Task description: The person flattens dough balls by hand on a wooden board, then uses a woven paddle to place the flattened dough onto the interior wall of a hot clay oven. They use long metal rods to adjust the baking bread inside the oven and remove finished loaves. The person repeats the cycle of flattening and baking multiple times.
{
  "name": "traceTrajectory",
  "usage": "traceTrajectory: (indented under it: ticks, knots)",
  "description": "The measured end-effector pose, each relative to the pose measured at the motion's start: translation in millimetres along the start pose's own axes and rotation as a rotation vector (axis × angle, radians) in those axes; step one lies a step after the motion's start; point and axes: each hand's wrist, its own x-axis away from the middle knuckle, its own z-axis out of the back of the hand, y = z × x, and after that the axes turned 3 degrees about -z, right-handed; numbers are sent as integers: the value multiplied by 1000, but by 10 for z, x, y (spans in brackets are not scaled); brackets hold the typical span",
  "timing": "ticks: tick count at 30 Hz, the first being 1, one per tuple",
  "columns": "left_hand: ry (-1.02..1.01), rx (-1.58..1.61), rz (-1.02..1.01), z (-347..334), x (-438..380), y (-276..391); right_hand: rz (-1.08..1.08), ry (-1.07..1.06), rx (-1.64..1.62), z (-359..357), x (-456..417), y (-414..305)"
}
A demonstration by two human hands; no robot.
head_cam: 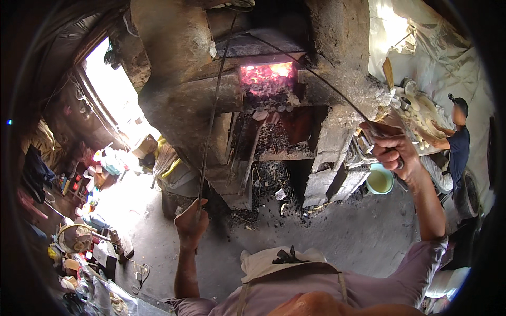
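Observation:
My left hand point(191, 221) is closed around the lower end of a long thin metal rod point(213, 106), which runs up to a round piece at the top of the view. In my right hand point(395, 152) is the handle end of another long dark metal rod point(312, 73), slanting up and left to the dark opening above the fire. Between the two rods, embers glow in the firebox point(267, 77) of a clay and brick oven point(178, 87). What the far end of the right rod touches is hidden in the dark.
At right a person point(460, 146) works with pale dough pieces point(415, 122) on a table. A light green basin point(379, 179) stands on the floor below. Ash and coal bits point(272, 181) lie beneath the firebox. A broom point(164, 160) and mixed clutter point(99, 173) are at left.

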Motion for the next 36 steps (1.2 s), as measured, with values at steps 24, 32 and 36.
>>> traceTrajectory:
  ticks: [24,32,36]
  knots:
    - [-19,121,-1,-111,36,38,175,-160,-43,411,-213,1778]
    - [-42,201,26,-205,88,-7,381,102,443,564,492,1968]
    - [-7,45,-21,-341,95,-122,389,293,657,596,917,1868]
